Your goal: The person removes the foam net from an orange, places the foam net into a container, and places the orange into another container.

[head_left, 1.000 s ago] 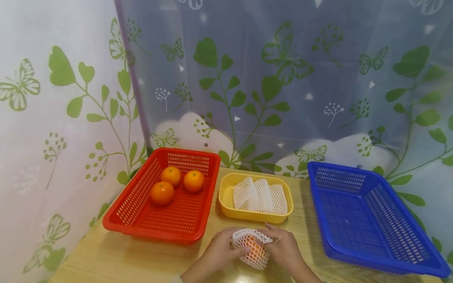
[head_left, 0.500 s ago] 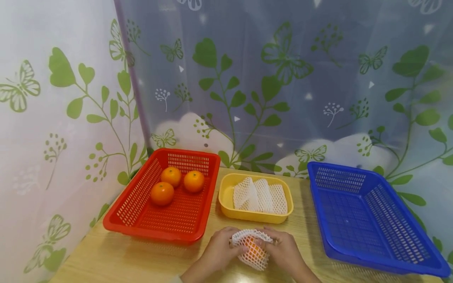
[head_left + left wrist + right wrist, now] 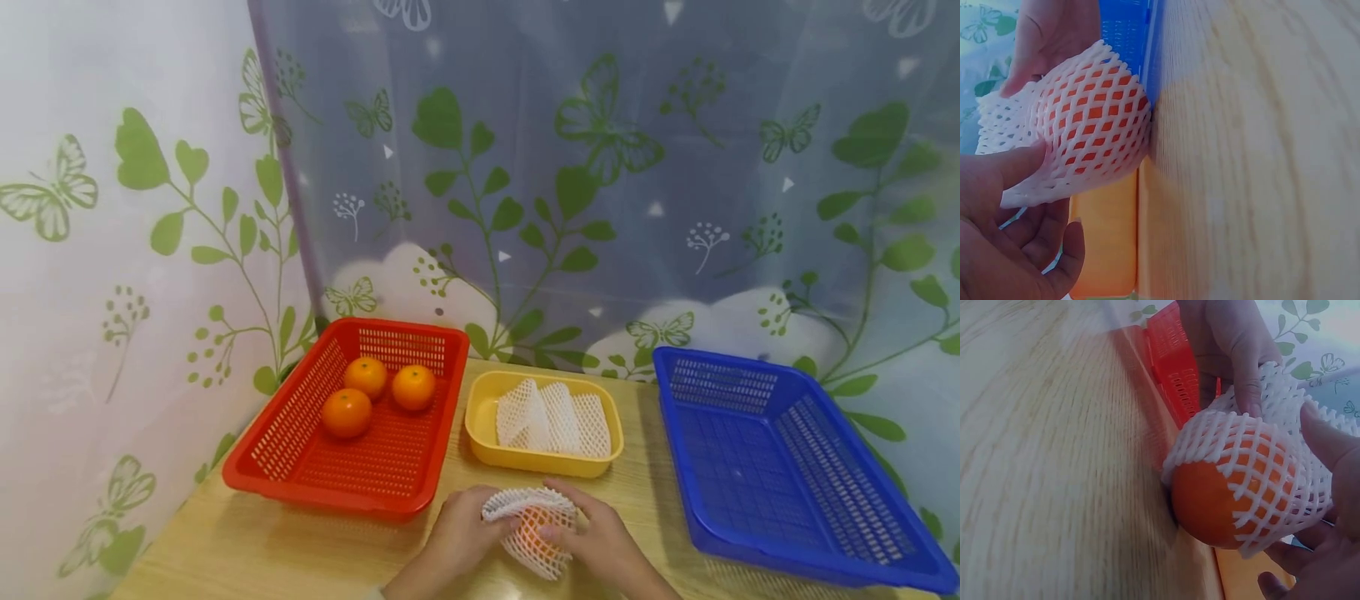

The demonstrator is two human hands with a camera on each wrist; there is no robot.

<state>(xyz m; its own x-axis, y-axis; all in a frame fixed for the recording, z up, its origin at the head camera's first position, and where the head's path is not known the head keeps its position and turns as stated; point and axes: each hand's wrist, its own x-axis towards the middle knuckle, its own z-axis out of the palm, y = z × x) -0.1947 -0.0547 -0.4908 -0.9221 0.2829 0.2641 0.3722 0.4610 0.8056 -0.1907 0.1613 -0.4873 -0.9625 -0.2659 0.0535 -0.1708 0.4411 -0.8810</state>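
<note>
Near the table's front edge, an orange (image 3: 1204, 503) sits inside a white foam net sleeve (image 3: 1094, 119). Part of its skin shows bare at the sleeve's lower end in the right wrist view. The left hand (image 3: 465, 529) pinches the sleeve's left side near its open upper end, thumb outside. From the right, the right hand (image 3: 597, 537) holds the sleeve, its thumb across the mesh over the orange and its fingers behind. More foam net sleeves (image 3: 555, 417) lie in a yellow tray (image 3: 540, 463) just beyond the hands.
A red basket (image 3: 330, 498) with three oranges (image 3: 347, 413) stands to the left. To the right is a blue basket (image 3: 757, 467). Both stand on the wooden table (image 3: 300, 550), and a patterned curtain (image 3: 480, 208) hangs behind and at the left.
The sleeve's open end has shifted slightly left. The right thumb has moved left across the front of the netted orange. The head view has tilted a little; trays and baskets stay put.
</note>
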